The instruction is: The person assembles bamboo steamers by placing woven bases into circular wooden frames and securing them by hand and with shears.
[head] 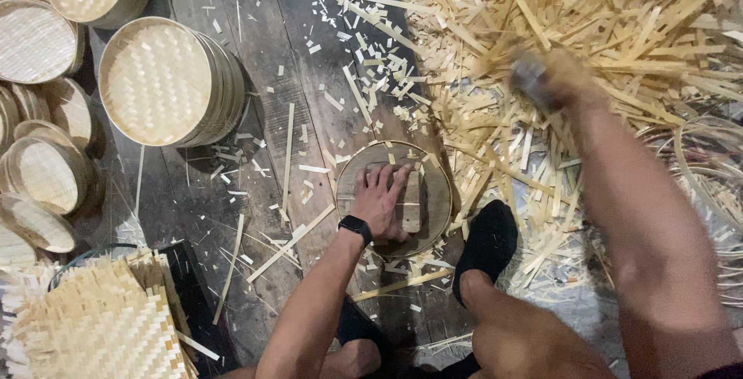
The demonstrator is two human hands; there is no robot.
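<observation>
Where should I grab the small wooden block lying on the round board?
Judging by its pose, pinch the wooden block across its narrow width, at its far end. The left hand presses the round board beside it, so come from the open right side.

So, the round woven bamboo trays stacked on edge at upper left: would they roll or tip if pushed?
The round woven bamboo trays probably roll easily, standing on circular rims. They look thin and light, so a nudge might topple them. The woven faces likely flex slightly.

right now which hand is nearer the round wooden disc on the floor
Left. The left hand lies flat on the round wooden disc, touching it; the right hand, blurred, is raised over the bamboo strip pile, well apart.
</observation>
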